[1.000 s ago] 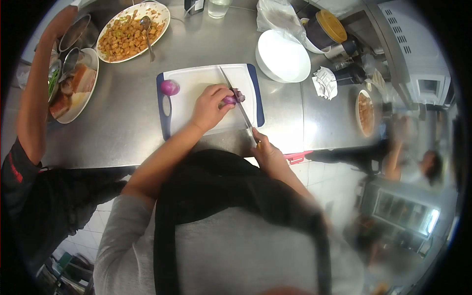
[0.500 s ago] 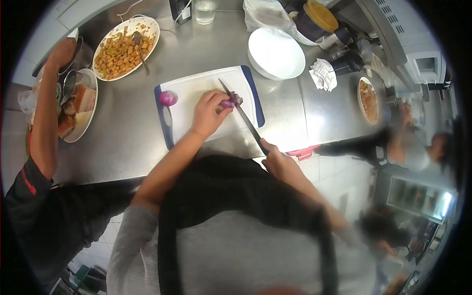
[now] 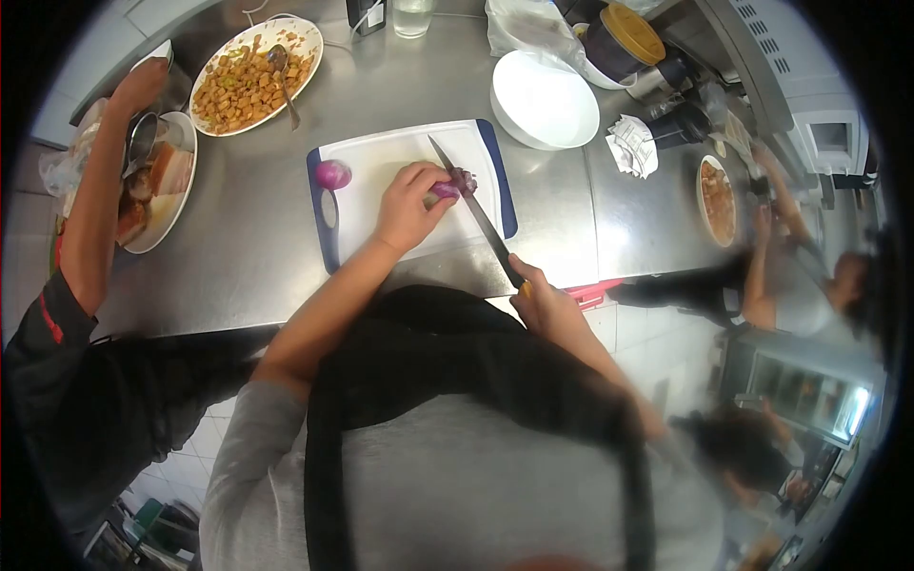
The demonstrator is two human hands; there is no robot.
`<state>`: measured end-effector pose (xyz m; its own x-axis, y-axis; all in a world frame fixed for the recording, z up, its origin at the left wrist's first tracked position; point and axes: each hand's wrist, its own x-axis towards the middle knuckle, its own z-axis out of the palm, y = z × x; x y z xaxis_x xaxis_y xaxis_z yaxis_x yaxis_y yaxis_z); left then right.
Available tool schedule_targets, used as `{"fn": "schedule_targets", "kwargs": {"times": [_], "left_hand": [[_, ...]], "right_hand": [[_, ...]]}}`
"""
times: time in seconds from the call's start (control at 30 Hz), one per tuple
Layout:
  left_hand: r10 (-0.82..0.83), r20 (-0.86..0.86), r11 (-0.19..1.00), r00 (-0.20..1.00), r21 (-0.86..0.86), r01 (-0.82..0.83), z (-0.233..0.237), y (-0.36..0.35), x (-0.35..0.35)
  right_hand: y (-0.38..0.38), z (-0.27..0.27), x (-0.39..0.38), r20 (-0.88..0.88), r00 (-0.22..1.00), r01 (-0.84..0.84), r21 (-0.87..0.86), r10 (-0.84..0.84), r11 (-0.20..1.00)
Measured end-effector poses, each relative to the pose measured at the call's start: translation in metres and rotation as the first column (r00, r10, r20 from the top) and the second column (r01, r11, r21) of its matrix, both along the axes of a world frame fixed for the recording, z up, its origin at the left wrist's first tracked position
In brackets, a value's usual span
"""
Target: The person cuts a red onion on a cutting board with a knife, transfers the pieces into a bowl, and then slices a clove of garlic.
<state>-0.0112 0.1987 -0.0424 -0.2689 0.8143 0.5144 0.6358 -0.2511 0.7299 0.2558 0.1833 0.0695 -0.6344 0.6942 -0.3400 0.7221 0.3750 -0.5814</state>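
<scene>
Two purple onion portions lie on the white cutting board in front of you. Your left hand is at its middle, fingers drawn in narrow around the held onion. Your right hand is closed around the handle of the knife, near the close edge of the metal counter. The blade slants away from you across the board, its point near the far edge, and passes between your left fingertips and a small cluster of cut onion pieces (whether it touches the board's surface, you cannot tell from here). The other onion sits apart, at the board's left end, just beside the slot in the blue edge. Beyond the board's far right corner is a white bowl, with crumpled paper to its right. Up to the left, a spoon rests in an oval dish of diced food, and nearer the counter's left side a plate of meat lies partly behind a co-worker's arm. A glass stands at the far side of the counter, and a smaller oval dish sits well off to the right.
</scene>
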Motion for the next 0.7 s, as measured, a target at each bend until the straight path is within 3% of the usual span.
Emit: {"fn": "schedule_targets", "kwargs": {"times": [0.17,0.37,0.7], "left_hand": [[-0.004,0.002,1.000,1.000,-0.021,0.004,-0.001,0.000,-0.001],[-0.018,0.016,0.999,1.000,-0.037,0.019,0.002,-0.002,-0.001],[-0.041,0.029,0.999,0.999,-0.011,0.041,0.000,-0.004,-0.002]], "right_hand": [[-0.003,-0.004,0.009,-0.032,0.999,-0.008,-0.076,0.006,0.997],[0.014,-0.057,-0.012,-0.111,0.994,-0.021,0.024,0.024,0.999],[0.005,-0.007,-0.007,-0.058,0.998,0.008,0.050,-0.005,0.999]]}}
